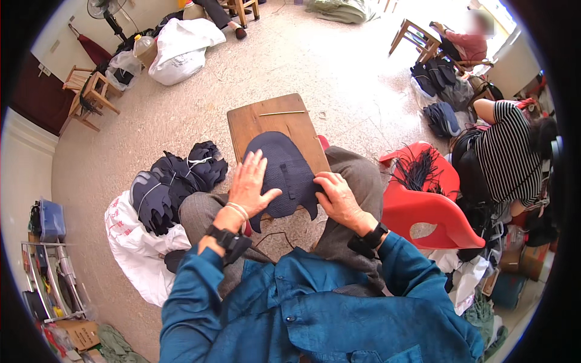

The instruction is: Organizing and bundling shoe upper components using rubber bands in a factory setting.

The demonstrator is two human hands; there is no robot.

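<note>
A flat, dark navy shoe upper [281, 169] of textured fabric lies on a small wooden table [242, 121] between my knees. Its far end is rounded, and two pointed tails hang over the table's near edge. Down its middle runs a narrow dark strip. My left hand [247, 187] rests flat on its left side, fingers stretched and thumb out. At its right edge, my right hand [338, 198] has bent fingers and seems to hold the rim; the thumb's contact is partly hidden. A thin metal rod [283, 113] lies across the table's far part.
Tied bundles of dark uppers [175, 181] lie on a white sack [142, 260] to my left. At my right, a red plastic chair [423, 212] carries black cords [419, 169]. Two other people sit farther right. A wooden chair [91, 97] and white bag [184, 51] stand far left.
</note>
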